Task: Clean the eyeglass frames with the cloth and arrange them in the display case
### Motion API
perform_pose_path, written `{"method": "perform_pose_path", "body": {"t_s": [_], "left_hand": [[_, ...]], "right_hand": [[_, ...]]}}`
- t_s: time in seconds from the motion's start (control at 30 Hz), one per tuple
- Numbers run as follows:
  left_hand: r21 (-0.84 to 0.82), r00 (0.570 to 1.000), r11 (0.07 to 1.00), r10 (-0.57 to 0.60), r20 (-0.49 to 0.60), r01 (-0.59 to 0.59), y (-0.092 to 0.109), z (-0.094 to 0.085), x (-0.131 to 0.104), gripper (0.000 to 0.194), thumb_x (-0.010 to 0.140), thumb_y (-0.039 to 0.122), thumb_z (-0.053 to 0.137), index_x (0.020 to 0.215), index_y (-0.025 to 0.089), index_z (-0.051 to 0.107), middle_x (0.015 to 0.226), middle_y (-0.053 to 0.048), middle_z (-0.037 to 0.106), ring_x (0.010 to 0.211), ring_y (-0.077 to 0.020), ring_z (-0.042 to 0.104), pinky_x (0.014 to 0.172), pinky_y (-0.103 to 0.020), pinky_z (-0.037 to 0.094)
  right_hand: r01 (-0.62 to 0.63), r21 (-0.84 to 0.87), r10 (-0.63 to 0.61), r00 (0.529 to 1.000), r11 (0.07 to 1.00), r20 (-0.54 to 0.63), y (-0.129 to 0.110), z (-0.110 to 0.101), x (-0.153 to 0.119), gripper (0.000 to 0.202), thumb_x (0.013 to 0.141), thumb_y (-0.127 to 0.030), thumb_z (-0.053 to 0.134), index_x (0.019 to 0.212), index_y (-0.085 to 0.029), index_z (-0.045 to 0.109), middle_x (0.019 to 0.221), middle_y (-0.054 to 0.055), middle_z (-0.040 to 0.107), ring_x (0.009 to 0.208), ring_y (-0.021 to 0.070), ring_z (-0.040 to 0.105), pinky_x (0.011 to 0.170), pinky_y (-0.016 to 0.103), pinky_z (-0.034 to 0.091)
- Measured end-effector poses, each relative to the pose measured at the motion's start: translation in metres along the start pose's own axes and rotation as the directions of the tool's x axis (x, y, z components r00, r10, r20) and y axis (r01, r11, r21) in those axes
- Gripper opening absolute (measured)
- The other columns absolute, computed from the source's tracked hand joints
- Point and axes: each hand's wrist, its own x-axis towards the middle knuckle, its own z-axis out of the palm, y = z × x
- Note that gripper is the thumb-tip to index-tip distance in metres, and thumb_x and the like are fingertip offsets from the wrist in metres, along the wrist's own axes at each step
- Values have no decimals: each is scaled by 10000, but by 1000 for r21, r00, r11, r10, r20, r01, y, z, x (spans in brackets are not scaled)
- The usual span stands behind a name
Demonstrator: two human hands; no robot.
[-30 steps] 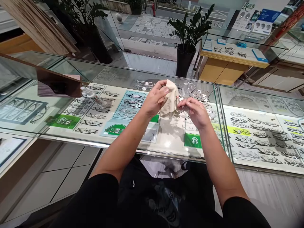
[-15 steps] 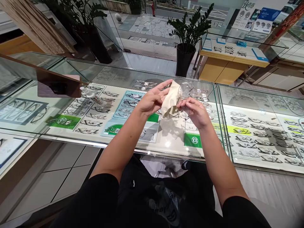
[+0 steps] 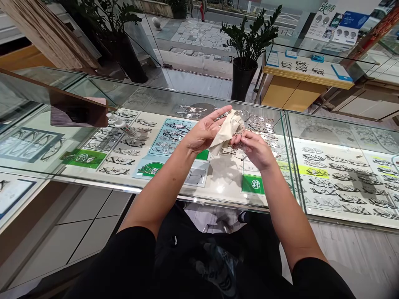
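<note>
Left hand [image 3: 204, 132]: extending fingers against beige cloth [image 3: 225, 133], cannot tell if gripping | right hand [image 3: 257, 150]: pinching thin-rimmed glasses [image 3: 242, 129], cloth and fingers hiding much | both items: hovering above glass counter [image 3: 218, 182]

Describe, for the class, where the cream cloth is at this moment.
In the head view, the cream cloth is just right of the picture's centre, between the left hand and the right hand, above the glass counter.

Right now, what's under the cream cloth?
Under the cream cloth: glass display case, eyeglass frames showing past the cloth's edges. What the cloth and left hand cover can't be seen.
</note>
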Motion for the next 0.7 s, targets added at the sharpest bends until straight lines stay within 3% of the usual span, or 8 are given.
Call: {"method": "perform_pose_path", "body": {"t_s": [0.2,0.37,0.53,0.7], "left_hand": [[4,990,999,33,-140,-33,-13,17,0,1014,562,528,1066,1437,235,648,1163,-109,767,889,-244,780,689,-305,605],[1,958,999,35,-285,-37,-26,27,-1,763,681,574,1006,1247,242,617,907,-5,743,650,-133,680,598,-244,531],[54,961,997,-44,-272,61,-29,38,-4,526,812,618,889,1045,175,728,856,-44,771,648,-125,643,559,-219,457],[-11,969,994,-108,-222,108,-24,39,-5,541,763,574,934,1087,170,777,890,-49,793,705,-137,682,613,-222,492]], "right_hand": [[-44,-44,44,999,998,5,5,9,2,317,820,-531,846,846,-230,752,889,30,722,843,192,635,864,350,536],[-23,-40,23,1000,999,-2,10,13,3,366,828,-559,854,808,-227,703,809,9,630,805,183,577,802,327,497],[-2,-36,1,1000,999,-8,17,9,4,371,860,-537,851,792,-226,662,805,-10,565,772,161,511,774,300,451],[5,-3,-5,1000,1000,-22,18,9,6,324,852,-499,857,800,-228,688,805,-14,565,759,152,499,751,286,439]]}}
